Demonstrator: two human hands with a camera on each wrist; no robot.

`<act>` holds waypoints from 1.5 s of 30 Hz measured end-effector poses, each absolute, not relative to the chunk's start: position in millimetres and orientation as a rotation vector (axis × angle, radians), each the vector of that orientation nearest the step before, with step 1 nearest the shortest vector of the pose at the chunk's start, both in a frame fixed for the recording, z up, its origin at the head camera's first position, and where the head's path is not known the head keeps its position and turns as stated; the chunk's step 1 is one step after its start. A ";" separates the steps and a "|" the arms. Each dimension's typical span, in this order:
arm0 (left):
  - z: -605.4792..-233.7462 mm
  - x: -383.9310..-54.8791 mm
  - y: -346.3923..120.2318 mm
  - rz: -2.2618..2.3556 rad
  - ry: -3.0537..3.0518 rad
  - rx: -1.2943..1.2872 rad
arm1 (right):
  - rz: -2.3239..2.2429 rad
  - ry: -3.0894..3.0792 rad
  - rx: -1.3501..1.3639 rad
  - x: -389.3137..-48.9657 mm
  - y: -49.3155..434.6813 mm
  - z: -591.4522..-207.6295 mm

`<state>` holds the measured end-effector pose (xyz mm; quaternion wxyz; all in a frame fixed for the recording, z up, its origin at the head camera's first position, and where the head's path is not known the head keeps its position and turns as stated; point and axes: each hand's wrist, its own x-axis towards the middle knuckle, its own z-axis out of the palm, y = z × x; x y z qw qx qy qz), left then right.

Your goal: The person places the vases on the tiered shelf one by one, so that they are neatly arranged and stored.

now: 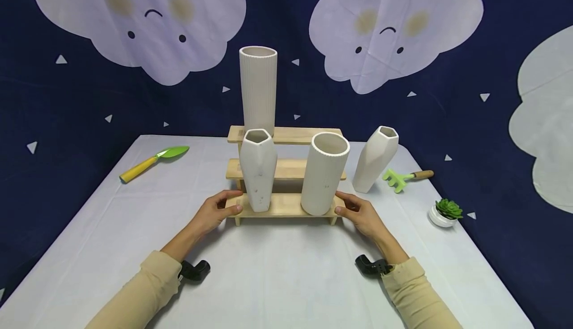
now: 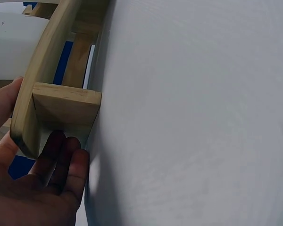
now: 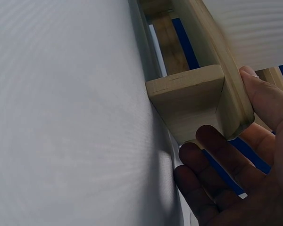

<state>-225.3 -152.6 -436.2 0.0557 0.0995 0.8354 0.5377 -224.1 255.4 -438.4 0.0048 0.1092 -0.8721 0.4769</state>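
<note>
A three-tier wooden stand (image 1: 286, 206) stands on the table. My left hand (image 1: 218, 208) holds the left end of its lowest step, thumb on top and fingers around the end. At the opposite end my right hand (image 1: 360, 213) grips the same step in like fashion. In the wrist views, the thumbs lie on the board's upper face, with fingertips beside the leg below. On the lowest step stand a faceted white vase (image 1: 258, 172) at left and a ribbed white cylinder vase (image 1: 323, 177) at right. A tall ribbed vase (image 1: 258, 88) is on the top step.
Right of the stand, another faceted white vase (image 1: 375, 160) is on the table. Beyond it lie a small green rake (image 1: 398, 179) and a potted succulent (image 1: 446, 212). A green trowel with a yellow handle (image 1: 152, 164) lies at the left. A dark cloud-print cloth (image 1: 277, 1) hangs behind.
</note>
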 end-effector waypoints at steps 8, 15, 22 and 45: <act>-434.6 -222.6 -150.9 1.621 2.538 0.262 | 1.499 -2.731 0.345 -224.1 255.6 -437.5; -433.9 -223.3 -150.4 1.635 2.527 0.263 | 1.511 -2.712 0.377 -224.9 258.3 -435.3; -434.8 -224.0 -150.3 1.627 2.527 0.244 | 1.502 -2.671 0.358 -219.4 262.2 -420.7; -438.0 -222.7 -152.5 1.626 2.525 0.258 | 1.448 -2.454 -0.009 -226.2 299.7 -412.1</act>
